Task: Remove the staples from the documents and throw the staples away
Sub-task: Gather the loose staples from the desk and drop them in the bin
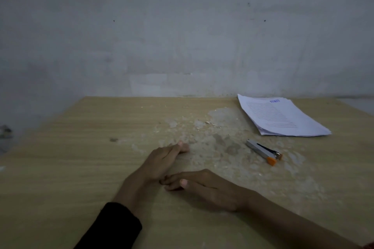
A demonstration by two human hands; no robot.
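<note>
Near the table's (77, 172) far right corner lies one stack of documents (283, 116), one silver-and-orange stapler (263, 151) just before it. Mid-table, two hands rest flat, relaxed and holding nothing: the left hand (162, 160) points forward, and the right hand (208, 188) lies crosswise at the left wrist.

No text can be read. The top sheet of the stack of papers (283, 116) carries a short blue heading (274, 101) near its far edge and many lines of small print below it. Both are upside down to the camera and too blurred to make out.
</note>
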